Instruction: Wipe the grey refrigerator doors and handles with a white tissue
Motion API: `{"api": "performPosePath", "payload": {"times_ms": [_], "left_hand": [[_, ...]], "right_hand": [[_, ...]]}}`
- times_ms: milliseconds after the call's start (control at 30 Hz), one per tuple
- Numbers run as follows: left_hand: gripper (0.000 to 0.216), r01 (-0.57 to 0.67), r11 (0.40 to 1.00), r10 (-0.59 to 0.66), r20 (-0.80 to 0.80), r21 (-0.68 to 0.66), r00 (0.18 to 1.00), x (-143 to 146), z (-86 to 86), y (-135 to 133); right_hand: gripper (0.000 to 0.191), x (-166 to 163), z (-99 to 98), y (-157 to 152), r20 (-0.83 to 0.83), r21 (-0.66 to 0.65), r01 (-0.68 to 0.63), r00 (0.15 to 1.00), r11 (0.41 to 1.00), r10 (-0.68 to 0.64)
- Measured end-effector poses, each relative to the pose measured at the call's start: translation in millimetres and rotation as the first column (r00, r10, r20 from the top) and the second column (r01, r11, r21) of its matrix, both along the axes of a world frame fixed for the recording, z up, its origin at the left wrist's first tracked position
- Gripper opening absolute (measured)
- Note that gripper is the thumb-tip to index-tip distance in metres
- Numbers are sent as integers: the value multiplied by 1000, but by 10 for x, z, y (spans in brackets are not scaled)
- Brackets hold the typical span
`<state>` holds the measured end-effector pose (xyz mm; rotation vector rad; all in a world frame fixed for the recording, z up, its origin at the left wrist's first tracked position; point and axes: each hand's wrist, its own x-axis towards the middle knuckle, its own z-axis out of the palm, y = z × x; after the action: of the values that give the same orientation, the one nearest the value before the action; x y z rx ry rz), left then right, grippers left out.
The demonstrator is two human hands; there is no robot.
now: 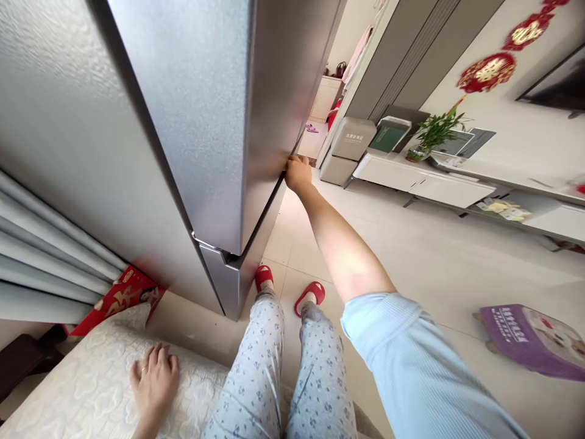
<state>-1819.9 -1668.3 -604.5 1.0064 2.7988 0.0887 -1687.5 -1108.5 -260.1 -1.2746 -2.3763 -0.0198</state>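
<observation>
A tall silver refrigerator (210,110) stands in front of me, with a dark gap between its upper and lower doors. My right hand (299,173) reaches out to the far end of that gap. Its fingers are curled around the lower edge of the upper refrigerator door (278,79), and the fingertips are partly hidden behind it. Down at the lower left, my left hand (156,379) rests flat on a cream patterned cover (100,378), fingers a little apart, a ring on one of them. Nothing is in that hand.
Grey curtains (46,244) and a red box (119,299) are left of the refrigerator. A white TV cabinet (429,183) bearing a plant (436,131) runs along the right wall. On the floor at right sits a purple-covered stool (525,341). My feet wear red slippers (311,297).
</observation>
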Motion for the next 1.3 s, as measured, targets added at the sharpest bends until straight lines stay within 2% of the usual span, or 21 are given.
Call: {"api": "performPosePath", "payload": {"times_ms": [67,133,267,400,600,733,833,933,1067,1300], "left_hand": [[42,10,1000,-10,-8,-18,1000,5,20,9],[41,7,1000,-7,-11,-22,1000,8,35,16],[39,-4,1000,4,-25,-13,1000,10,25,14],[39,2,1000,-1,-28,18,1000,13,2,7],[39,13,1000,-13,18,26,1000,5,9,10],[40,19,1000,-19,19,14,1000,-7,2,6],[40,16,1000,-16,-4,10,1000,-13,-16,-3],[42,29,999,-29,-6,-14,1000,-12,-24,-8],[43,18,1000,-18,-13,-8,1000,-5,8,1],[44,-13,1000,13,4,-10,1000,-1,35,15]], "right_hand": [[42,-45,54,2,45,-12,69,997,998,-68],[39,-69,110,14,91,-3,83,992,997,-82],[44,-65,149,21,173,49,23,984,999,-32],[45,-47,79,21,196,77,-21,981,997,5],[37,-113,37,200,69,-33,-24,997,999,26],[19,-125,56,379,-19,-101,-45,999,994,44],[14,-100,75,496,-128,-146,-132,985,980,113],[15,-67,83,482,-191,-121,-208,965,971,183],[11,-24,80,133,-36,-64,-185,982,981,183],[36,74,27,-1061,-23,46,-264,964,964,265]]}}
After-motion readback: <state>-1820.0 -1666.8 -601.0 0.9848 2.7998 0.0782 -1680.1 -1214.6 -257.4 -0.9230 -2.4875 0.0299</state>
